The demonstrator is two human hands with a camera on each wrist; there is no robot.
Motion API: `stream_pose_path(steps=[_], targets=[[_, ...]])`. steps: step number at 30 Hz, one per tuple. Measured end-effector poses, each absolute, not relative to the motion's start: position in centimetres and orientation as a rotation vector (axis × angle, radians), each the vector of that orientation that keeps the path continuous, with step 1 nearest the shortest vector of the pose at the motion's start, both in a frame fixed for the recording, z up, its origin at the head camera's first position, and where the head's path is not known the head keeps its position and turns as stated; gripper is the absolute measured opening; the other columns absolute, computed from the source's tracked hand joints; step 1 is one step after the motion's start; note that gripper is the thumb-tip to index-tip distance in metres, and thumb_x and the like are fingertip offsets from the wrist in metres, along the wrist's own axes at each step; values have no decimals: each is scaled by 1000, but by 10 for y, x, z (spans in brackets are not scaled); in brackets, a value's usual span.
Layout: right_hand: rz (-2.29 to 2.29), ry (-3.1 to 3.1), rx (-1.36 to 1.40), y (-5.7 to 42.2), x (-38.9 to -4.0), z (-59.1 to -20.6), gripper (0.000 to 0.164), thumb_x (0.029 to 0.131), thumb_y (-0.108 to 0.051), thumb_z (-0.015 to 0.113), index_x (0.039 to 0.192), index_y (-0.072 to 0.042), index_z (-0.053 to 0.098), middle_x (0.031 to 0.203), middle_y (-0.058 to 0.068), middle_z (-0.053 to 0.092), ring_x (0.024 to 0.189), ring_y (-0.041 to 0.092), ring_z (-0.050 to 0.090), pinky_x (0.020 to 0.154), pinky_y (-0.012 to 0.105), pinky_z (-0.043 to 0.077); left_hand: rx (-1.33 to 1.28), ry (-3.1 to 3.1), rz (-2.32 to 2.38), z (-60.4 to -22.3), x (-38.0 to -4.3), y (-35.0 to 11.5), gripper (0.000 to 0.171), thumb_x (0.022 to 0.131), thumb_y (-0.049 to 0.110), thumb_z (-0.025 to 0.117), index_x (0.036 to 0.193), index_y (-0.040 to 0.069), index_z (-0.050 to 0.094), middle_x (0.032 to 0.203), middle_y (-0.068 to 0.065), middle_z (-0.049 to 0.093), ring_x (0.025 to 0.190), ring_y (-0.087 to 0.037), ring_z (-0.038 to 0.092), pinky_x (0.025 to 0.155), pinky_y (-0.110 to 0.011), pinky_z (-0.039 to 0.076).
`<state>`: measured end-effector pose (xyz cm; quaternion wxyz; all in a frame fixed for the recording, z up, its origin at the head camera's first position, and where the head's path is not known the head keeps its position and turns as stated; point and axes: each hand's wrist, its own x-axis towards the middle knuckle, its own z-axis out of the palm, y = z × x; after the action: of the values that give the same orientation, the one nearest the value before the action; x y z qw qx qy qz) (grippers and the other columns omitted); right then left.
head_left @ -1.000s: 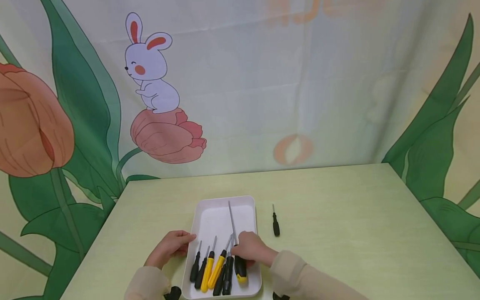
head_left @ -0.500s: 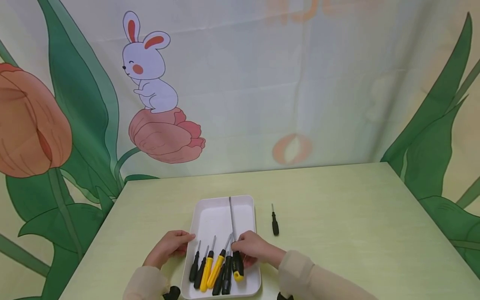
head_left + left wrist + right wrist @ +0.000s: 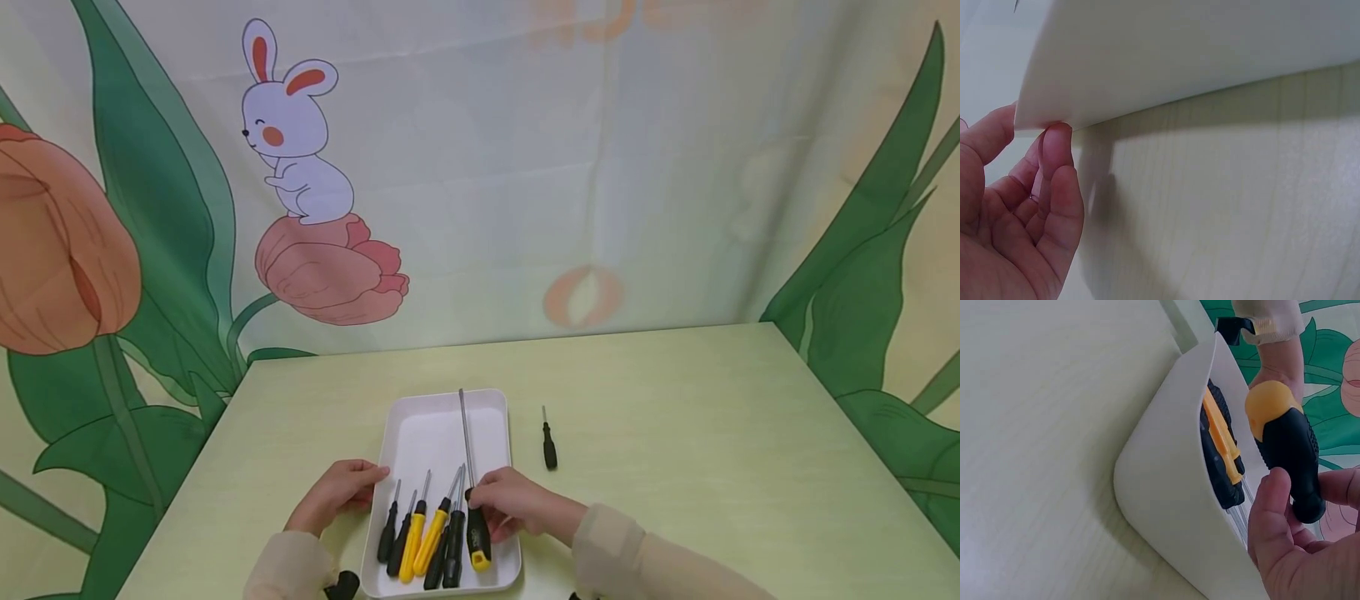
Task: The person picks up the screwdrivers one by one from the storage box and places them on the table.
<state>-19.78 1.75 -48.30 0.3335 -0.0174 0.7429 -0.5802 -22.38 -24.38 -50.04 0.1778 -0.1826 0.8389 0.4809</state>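
A white tray (image 3: 408,417) holds several screwdrivers lying side by side, their shafts pointing away from me. My left hand (image 3: 341,496) pinches the tray's left rim; in the left wrist view the thumb lies over the edge and the fingers (image 3: 1063,206) curl under it. Between thumb and fingers my right hand (image 3: 517,500) holds a long screwdriver (image 3: 476,533) with a black handle and yellow end, over the tray's right side. The right wrist view shows that screwdriver's handle (image 3: 1291,447) raised beside the rim. Left of it lie two yellow-handled screwdrivers (image 3: 431,542) among black-handled ones (image 3: 453,550).
A small black screwdriver (image 3: 550,446) lies on the pale wooden table (image 3: 675,467), right of the tray. Behind the table hangs a cloth (image 3: 480,208) printed with a rabbit and tulips.
My right hand has drawn slightly to the right and shows more of the long screwdriver's handle, whose shaft now stands more upright in view. My left hand stays at the rim.
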Motion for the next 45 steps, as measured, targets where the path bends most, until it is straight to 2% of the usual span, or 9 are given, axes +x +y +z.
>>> stream_pose_path(steps=[8,23,29,45], targets=[[-1560,1859,-65,23,-193,-479,17,77,-14,53,90,-3,55,65,3,53,52,12,49,43,21,45,-512,2376,1358,-500,-224,-244,35,80,32,63,93,1,58,71,-1,57,61,-13,50,58,-24,45],[-1582,1801,-116,49,-190,-470,5,77,-13,53,76,-10,50,68,4,57,56,13,54,49,25,49,-506,2370,1378,-502,-224,-244,30,81,31,61,90,2,59,70,0,56,61,-12,51,59,-23,45],[-1613,1783,-124,59,-192,-466,12,76,-13,53,85,-5,53,72,5,57,60,14,55,53,29,50,-500,2368,1382,-502,-224,-244,30,82,31,61,91,2,59,70,0,58,61,-12,51,58,-24,45],[-1679,1821,-70,91,-214,-460,22,79,-14,53,97,-2,51,72,5,57,62,15,56,52,27,50,-503,2353,1374,-499,-223,-243,29,82,30,61,89,2,59,65,1,53,58,-12,48,56,-22,43]])
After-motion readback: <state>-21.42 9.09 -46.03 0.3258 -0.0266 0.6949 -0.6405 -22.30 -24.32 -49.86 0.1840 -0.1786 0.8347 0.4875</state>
